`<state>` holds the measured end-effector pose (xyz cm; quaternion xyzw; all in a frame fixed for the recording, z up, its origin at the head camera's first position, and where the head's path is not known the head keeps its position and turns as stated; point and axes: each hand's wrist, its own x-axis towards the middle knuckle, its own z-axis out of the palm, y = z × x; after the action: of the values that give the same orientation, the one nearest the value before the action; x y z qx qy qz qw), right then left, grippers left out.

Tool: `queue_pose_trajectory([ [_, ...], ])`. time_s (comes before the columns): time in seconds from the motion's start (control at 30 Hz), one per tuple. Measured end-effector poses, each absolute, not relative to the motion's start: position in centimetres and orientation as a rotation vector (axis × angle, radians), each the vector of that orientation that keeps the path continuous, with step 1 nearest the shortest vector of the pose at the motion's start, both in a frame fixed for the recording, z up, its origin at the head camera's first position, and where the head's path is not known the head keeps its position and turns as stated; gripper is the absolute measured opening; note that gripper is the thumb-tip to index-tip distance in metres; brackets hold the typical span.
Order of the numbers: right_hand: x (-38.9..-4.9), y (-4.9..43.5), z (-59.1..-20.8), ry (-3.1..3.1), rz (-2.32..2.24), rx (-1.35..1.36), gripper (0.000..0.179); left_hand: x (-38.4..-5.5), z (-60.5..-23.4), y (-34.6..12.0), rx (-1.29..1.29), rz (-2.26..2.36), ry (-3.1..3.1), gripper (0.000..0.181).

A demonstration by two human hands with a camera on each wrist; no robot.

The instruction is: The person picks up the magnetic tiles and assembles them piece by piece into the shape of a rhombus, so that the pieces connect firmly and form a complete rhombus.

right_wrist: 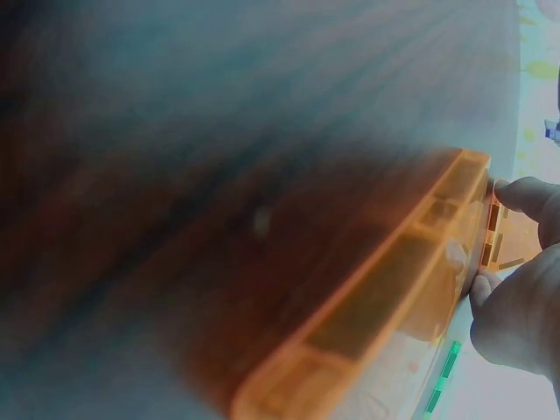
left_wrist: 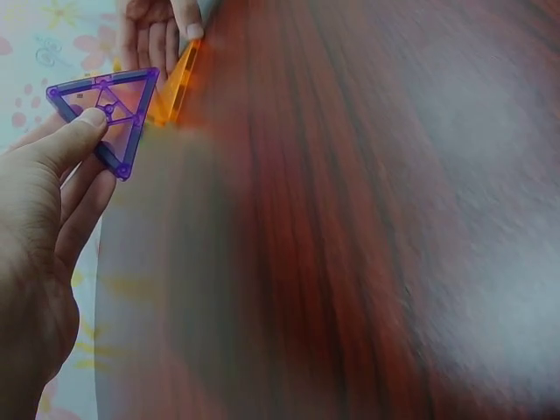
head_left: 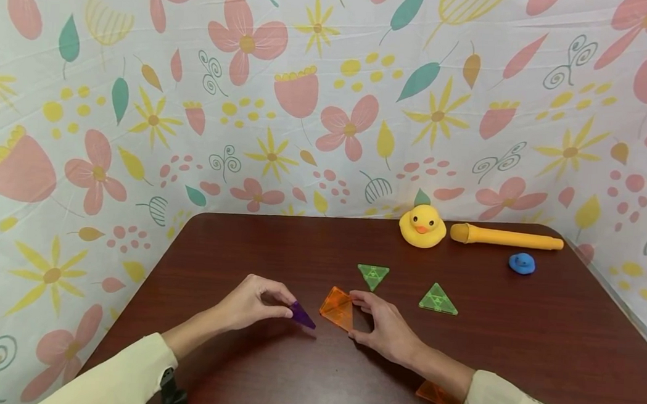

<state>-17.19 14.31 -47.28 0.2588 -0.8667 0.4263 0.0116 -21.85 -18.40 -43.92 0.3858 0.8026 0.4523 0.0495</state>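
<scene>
My left hand (head_left: 252, 302) pinches a purple triangular magnetic tile (head_left: 302, 315) between thumb and fingers. In the left wrist view the purple tile (left_wrist: 131, 92) shows its dark edge strips, with the thumb across its face. My right hand (head_left: 386, 331) grips an orange magnetic-tile piece (head_left: 339, 309) by its right side, thumb at the lower corner and fingers at the upper one. A crease runs across this orange piece, with faces at different angles. The purple tile is just left of it, a small gap between them in the head view.
Two green triangular tiles (head_left: 373, 275) lie beyond my right hand. Another orange tile (head_left: 441, 397) is under my right forearm, large in the right wrist view. Along the back right are a yellow rubber duck (head_left: 422, 226), a yellow toy microphone (head_left: 507, 237) and a small blue duck (head_left: 522, 263).
</scene>
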Motion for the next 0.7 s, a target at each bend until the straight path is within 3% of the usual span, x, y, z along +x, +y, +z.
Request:
queue_pose_trajectory([
  [0.7, -17.3, 14.3, -47.3, -2.681, 1.339, 0.799, 0.07, -22.4, -45.1, -11.8, 1.333, 1.456, 2.383, 0.013],
])
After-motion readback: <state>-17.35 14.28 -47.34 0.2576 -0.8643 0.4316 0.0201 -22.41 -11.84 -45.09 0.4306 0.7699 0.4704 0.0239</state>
